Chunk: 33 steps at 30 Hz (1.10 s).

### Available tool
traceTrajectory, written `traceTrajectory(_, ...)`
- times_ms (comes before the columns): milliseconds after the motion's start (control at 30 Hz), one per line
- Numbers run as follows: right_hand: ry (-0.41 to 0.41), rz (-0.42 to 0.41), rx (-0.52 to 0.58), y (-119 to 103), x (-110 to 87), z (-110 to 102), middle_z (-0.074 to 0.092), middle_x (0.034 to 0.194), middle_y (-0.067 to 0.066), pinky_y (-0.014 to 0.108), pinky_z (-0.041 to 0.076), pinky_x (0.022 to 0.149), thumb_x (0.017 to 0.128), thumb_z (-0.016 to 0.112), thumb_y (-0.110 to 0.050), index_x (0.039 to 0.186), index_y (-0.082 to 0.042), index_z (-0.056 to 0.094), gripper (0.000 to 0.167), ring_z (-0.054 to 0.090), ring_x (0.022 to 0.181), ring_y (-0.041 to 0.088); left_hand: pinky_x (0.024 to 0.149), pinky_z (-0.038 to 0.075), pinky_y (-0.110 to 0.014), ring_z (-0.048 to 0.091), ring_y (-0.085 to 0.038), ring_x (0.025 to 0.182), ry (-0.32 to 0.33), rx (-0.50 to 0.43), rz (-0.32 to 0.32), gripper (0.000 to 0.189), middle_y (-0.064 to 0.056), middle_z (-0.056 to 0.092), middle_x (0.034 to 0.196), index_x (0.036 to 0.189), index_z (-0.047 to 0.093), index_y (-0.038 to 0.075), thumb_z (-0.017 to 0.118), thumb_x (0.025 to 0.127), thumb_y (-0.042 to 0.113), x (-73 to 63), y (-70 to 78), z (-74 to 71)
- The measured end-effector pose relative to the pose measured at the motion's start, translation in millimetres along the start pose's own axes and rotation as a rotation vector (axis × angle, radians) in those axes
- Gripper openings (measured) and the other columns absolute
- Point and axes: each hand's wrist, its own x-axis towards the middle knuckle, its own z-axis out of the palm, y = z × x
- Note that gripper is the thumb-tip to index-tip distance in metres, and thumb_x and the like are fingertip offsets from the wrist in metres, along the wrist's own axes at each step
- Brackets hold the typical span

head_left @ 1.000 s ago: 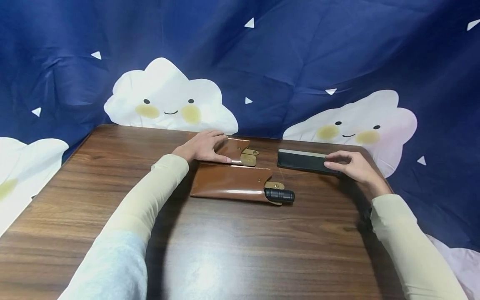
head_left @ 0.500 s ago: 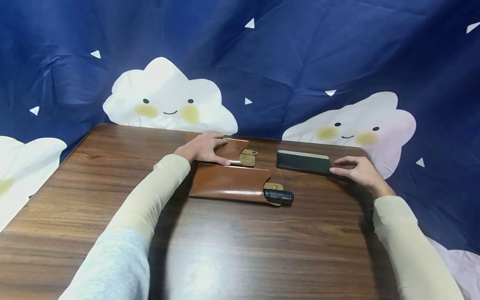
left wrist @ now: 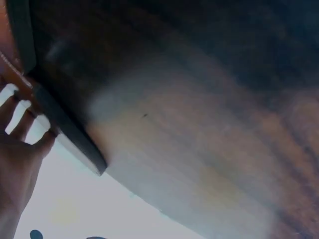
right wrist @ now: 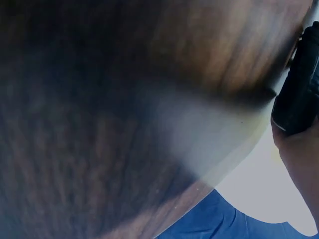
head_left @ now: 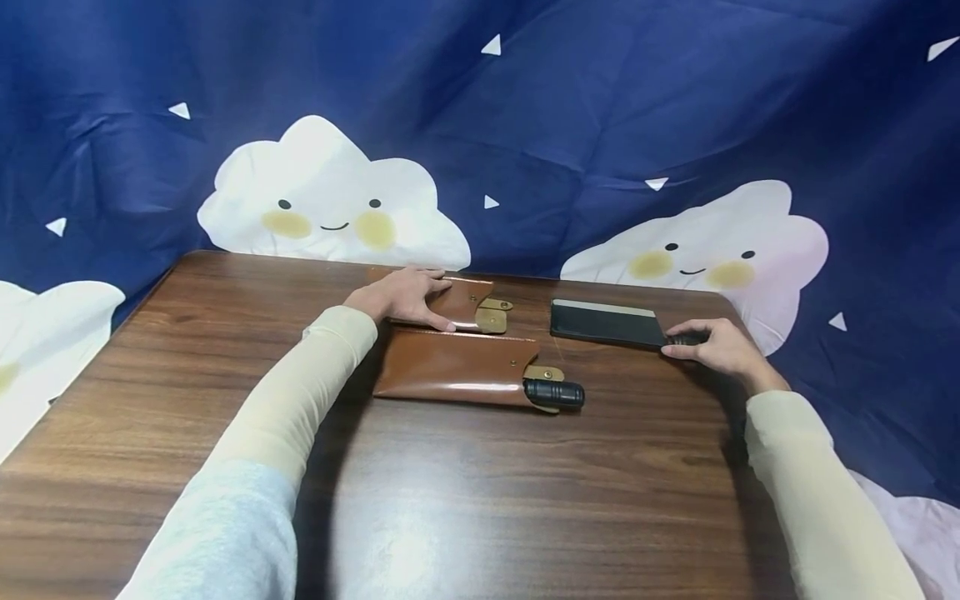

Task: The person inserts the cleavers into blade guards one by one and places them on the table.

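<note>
Toward the back of the table, my left hand (head_left: pixel 405 297) holds a brown leather sheath (head_left: pixel 463 304) across its width, thumb along the near edge and fingers toward the far one. A tan snap flap sticks out at its right end. To the right lies a cleaver (head_left: pixel 607 322) with a broad dark blade and a pale strip along its far edge. My right hand (head_left: pixel 720 346) grips its black handle (right wrist: pixel 296 89), partly hidden by the fingers. Closer to me is a longer brown sheath (head_left: pixel 450 367), with a black handle (head_left: pixel 553 392) poking out of its right end.
Brown wood-grain table (head_left: pixel 480 492) lies under everything, a bright glare on its near part. A blue curtain (head_left: pixel 525 100) with white clouds hangs right behind the table's back edge. Both forearms reach in from the front, left and right.
My right hand has slid right from the end of the blade onto the handle, and its fingers have come around it. My left hand keeps its place on the sheath.
</note>
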Motion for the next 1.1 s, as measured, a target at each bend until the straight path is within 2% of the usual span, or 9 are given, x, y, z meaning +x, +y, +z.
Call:
traceTrajectory(133,0.024,-0.026,-0.019,0,-0.5,0,0.069,0.117,0.026,0.049,0.045,0.091,0.088,0.08,-0.035,0.116,0.001,0.074,0.046,0.06,0.113,0.043,0.121,0.02,-0.046,0.024,-0.042,0.149,-0.035,-0.018,0.01,0.101,-0.024,0.029,0.161,0.155,0.04,0.002,0.071,0.081,0.064,0.8,0.6,-3.4)
traceTrajectory(300,0.033,-0.029,-0.026,0,1.7,0,0.069,0.117,0.026,0.053,0.045,0.092,0.087,0.081,-0.035,0.115,0.0,0.075,0.045,0.061,0.113,0.044,0.12,0.021,-0.048,0.022,-0.041,0.15,-0.057,-0.02,0.016,0.103,-0.023,0.026,0.162,0.157,0.036,0.003,0.074,0.081,0.062,-2.0,-0.7,-5.9)
traceTrajectory(500,0.033,-0.013,-0.002,0,-0.1,0,0.069,0.118,0.026,0.053,0.044,0.095,0.087,0.082,-0.036,0.115,0.001,0.076,0.046,0.059,0.116,0.046,0.118,0.024,-0.052,0.024,-0.04,0.149,-0.051,-0.017,0.011,0.104,-0.021,0.029,0.162,0.157,0.037,0.006,0.078,0.078,0.061,-4.4,-1.2,-4.0)
traceTrajectory(600,0.044,-0.002,0.019,0,-2.7,0,0.068,0.118,0.027,0.052,0.043,0.096,0.086,0.082,-0.035,0.115,0.001,0.076,0.047,0.058,0.118,0.046,0.115,0.027,-0.057,0.028,-0.04,0.148,-0.025,-0.001,-0.001,0.104,-0.017,0.034,0.161,0.157,0.04,0.009,0.078,0.077,0.063,-3.4,-0.8,-1.8)
traceTrajectory(700,0.057,0.002,0.036,1,-4.0,2,0.069,0.118,0.026,0.045,0.043,0.095,0.086,0.083,-0.035,0.115,0.001,0.076,0.046,0.058,0.118,0.044,0.113,0.029,-0.059,0.034,-0.041,0.144,0.015,0.003,0.001,0.102,-0.017,0.04,0.158,0.155,0.044,0.01,0.079,0.075,0.063,-3.5,-1.3,0.8)
traceTrajectory(900,0.073,-0.008,0.041,3,-5.9,4,0.072,0.114,0.022,0.023,0.041,0.087,0.085,0.084,-0.033,0.113,0.0,0.077,0.043,0.06,0.115,0.04,0.115,0.028,-0.047,0.042,-0.039,0.137,0.109,-0.043,0.065,0.091,-0.022,0.05,0.146,0.146,0.056,0.006,0.081,0.076,0.058,-4.0,-3.0,7.3)
traceTrajectory(1100,0.102,-0.027,0.061,2,-3.9,3,0.073,0.11,0.02,0.017,0.04,0.085,0.084,0.085,-0.031,0.111,0.0,0.078,0.042,0.06,0.113,0.039,0.112,0.028,-0.045,0.046,-0.033,0.131,0.208,-0.056,0.095,0.083,-0.02,0.055,0.137,0.139,0.063,0.007,0.082,0.075,0.056,-6.0,-2.0,4.3)
